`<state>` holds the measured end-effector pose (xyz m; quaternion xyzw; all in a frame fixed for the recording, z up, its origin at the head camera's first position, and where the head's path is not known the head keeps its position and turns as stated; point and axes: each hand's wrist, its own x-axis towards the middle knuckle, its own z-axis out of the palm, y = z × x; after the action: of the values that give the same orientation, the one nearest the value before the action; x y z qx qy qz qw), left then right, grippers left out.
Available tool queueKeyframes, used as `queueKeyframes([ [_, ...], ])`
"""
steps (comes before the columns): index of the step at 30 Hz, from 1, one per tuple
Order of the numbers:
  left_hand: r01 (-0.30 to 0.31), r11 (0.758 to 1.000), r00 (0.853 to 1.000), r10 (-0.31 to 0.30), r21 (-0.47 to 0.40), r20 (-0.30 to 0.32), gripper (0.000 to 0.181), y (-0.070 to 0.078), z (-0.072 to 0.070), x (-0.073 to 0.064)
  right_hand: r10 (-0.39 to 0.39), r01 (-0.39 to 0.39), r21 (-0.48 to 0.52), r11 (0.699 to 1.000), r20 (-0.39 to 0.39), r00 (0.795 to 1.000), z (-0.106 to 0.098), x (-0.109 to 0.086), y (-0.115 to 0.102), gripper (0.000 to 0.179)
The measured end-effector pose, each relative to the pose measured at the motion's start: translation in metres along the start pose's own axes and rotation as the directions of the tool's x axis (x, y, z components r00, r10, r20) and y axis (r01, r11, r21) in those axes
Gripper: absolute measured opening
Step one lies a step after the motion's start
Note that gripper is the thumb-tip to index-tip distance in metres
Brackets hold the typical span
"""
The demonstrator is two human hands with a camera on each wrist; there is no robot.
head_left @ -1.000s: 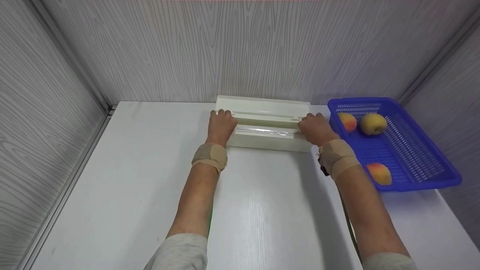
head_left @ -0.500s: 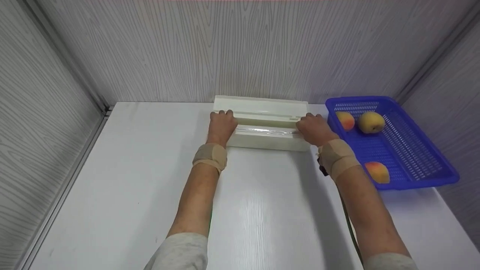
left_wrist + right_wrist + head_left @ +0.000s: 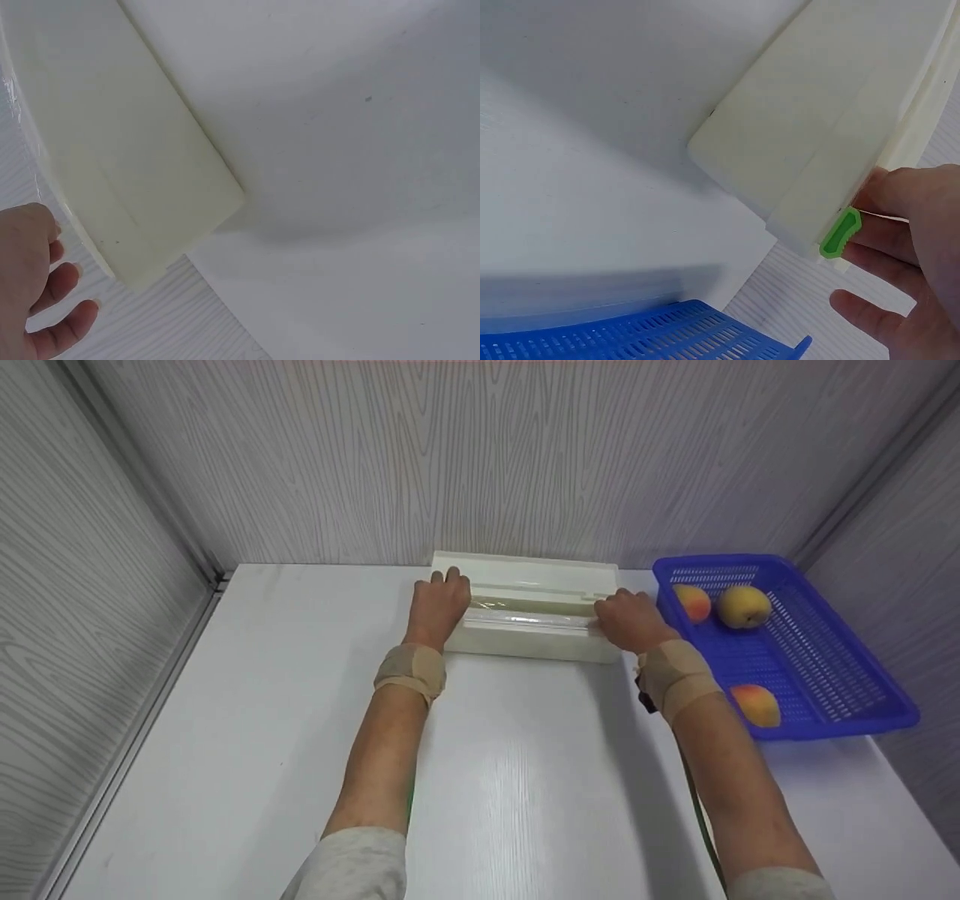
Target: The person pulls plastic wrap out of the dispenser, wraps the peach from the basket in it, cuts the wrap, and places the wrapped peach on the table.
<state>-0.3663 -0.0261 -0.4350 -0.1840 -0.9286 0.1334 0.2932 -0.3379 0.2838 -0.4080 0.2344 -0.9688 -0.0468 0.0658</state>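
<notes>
White tabletop (image 3: 225, 697): open cream rectangular plastic box (image 3: 534, 646) ahead. My left hand (image 3: 437, 604) pinches clear film (image 3: 517, 618); my right hand's (image 3: 630, 619) hold, can't tell. Uneven pulling could tear it.

Left sleeve (image 3: 356, 862), pale grey, faintly mottled, right sleeve (image 3: 780, 885), pale grey, left wrist wrap (image 3: 411, 671), tan, banded, right wrist wrap (image 3: 675, 675), tan, layered, small black piece (image 3: 646, 703) at its edge, thin green cord (image 3: 700, 814) beside right forearm (image 3: 739, 787).
</notes>
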Motion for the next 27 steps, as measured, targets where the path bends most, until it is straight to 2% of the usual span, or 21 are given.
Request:
queueKeyframes([
  [5,0.001,1.000,0.998,-0.003,-0.029,-0.070,0.021,-0.001,0.000,-0.001,0.052,-0.056,0.119,0.991,0.032,0.998,0.003,0.006,-0.006,0.024],
  [11,0.034,0.996,0.995,-0.042,-0.086,-0.093,0.021,-0.002,-0.001,-0.001,0.058,-0.057,0.208,0.977,0.005,0.998,0.003,0.020,-0.020,0.026],
  [16,0.046,0.993,0.997,-0.052,-0.107,-0.049,0.016,-0.002,-0.001,0.001,0.029,-0.020,0.126,0.992,-0.068,0.997,0.006,0.026,-0.029,0.017],
  [19,0.035,0.988,0.999,-0.040,-0.154,-0.028,0.013,-0.004,-0.001,0.001,0.026,-0.017,0.075,0.997,-0.117,0.993,0.011,0.025,-0.029,0.011],
  [24,0.018,0.970,1.000,-0.018,-0.243,0.001,0.014,-0.009,0.000,-0.001,0.020,0.002,0.099,0.995,-0.213,0.977,0.016,0.023,-0.028,0.007],
  [27,0.018,0.963,0.999,-0.010,-0.269,0.030,0.015,-0.012,0.000,-0.003,0.023,0.006,0.119,0.993,-0.239,0.971,0.019,0.024,-0.028,0.007],
])
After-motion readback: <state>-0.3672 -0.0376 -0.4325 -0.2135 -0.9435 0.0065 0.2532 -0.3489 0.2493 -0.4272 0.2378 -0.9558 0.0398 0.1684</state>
